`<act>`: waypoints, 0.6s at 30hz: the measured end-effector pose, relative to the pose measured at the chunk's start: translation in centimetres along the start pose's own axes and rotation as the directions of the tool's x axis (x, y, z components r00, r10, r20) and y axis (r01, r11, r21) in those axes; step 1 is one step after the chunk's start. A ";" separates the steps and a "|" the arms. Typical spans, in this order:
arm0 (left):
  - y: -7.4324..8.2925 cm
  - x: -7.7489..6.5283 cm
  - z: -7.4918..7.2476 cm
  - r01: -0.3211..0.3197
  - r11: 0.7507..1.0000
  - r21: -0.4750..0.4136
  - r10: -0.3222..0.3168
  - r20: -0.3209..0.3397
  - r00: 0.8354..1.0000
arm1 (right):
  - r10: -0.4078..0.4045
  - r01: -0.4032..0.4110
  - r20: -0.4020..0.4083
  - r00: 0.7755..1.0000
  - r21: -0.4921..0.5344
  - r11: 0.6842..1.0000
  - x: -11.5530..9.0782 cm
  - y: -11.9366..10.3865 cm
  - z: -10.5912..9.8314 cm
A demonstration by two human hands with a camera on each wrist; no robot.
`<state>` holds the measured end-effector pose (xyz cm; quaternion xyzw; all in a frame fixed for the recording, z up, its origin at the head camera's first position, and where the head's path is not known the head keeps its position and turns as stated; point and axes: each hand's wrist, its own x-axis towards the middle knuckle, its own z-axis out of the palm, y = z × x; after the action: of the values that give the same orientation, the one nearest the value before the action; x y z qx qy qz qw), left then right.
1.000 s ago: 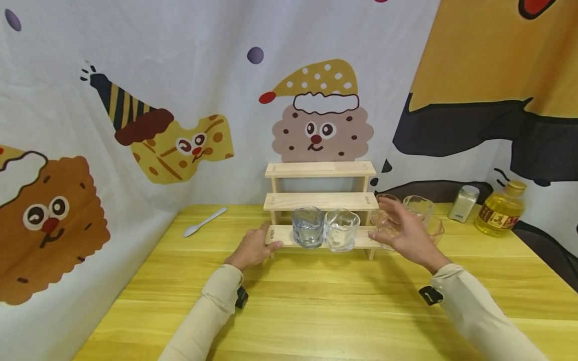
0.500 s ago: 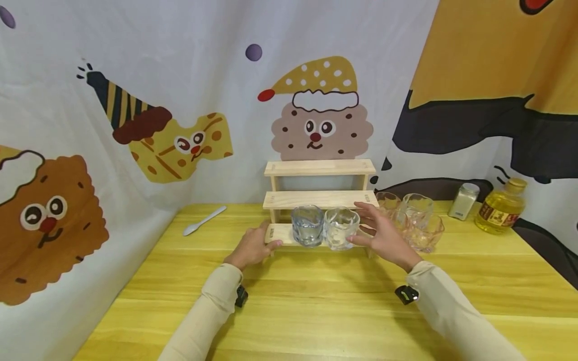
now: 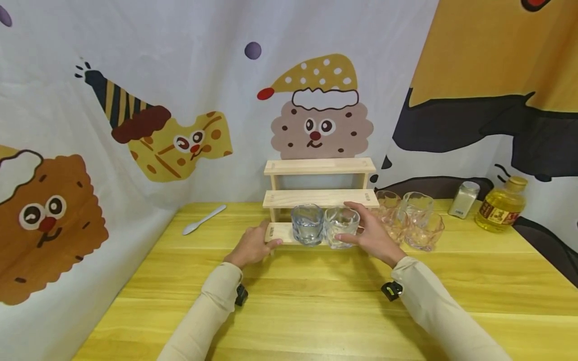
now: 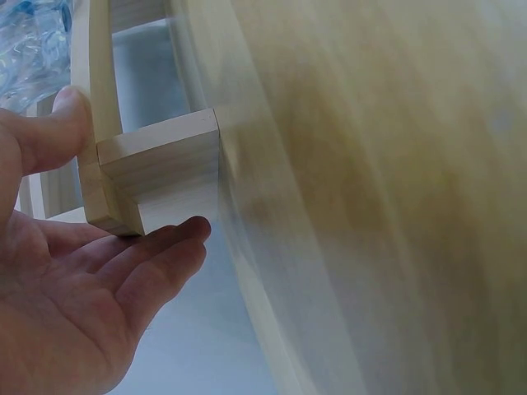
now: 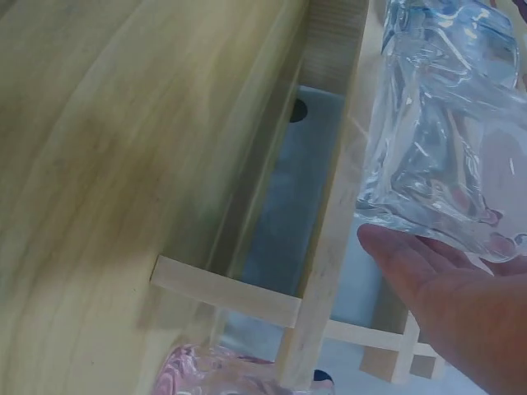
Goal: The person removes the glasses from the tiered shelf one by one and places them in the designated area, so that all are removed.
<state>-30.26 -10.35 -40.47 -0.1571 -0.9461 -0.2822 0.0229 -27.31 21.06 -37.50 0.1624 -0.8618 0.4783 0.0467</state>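
Observation:
A three-step wooden stand (image 3: 316,198) stands on the table by the wall. My left hand (image 3: 252,244) holds the left end of its lowest step, thumb on the front edge; the left wrist view shows the fingers (image 4: 156,263) along the step's end. Two drinking glasses sit side by side on that step: a bluish one (image 3: 307,225) on the left and a clear one (image 3: 336,228) on the right. Around the clear glass's right side my right hand (image 3: 375,238) has its thumb in front and fingers behind. The right wrist view shows fingertips against this glass (image 5: 436,164).
Right of the stand are several pinkish and clear glasses (image 3: 424,233). A capped jar of white contents (image 3: 464,200) and an oil bottle (image 3: 501,208) stand farther right. A pale spoon (image 3: 204,220) lies at the left on the wooden table (image 3: 307,301).
My right hand has moved left from the stand's right end to the clear glass and taken hold of it. The left hand stays on the step's end; both glasses remain in place.

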 end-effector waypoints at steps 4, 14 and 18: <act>0.0 0.0 0.0 -0.003 1.000 -0.001 0.003 0.000 1.000 | 0.005 -0.005 -0.009 1.000 -0.012 1.000 0.2 0.1 0.1; 0.1 0.0 -0.1 0.007 1.000 0.003 -0.007 0.001 1.000 | 0.003 -0.002 -0.052 0.999 0.020 1.000 0.0 -0.1 0.4; 0.0 -0.1 0.0 0.008 1.000 -0.004 -0.008 0.007 1.000 | 0.011 -0.010 -0.054 0.998 0.029 1.000 -0.4 0.1 0.2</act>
<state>-30.20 -10.36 -40.43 -0.1543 -0.9463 -0.2835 0.0183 -26.98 21.02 -37.81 0.1454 -0.8541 0.4951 0.0654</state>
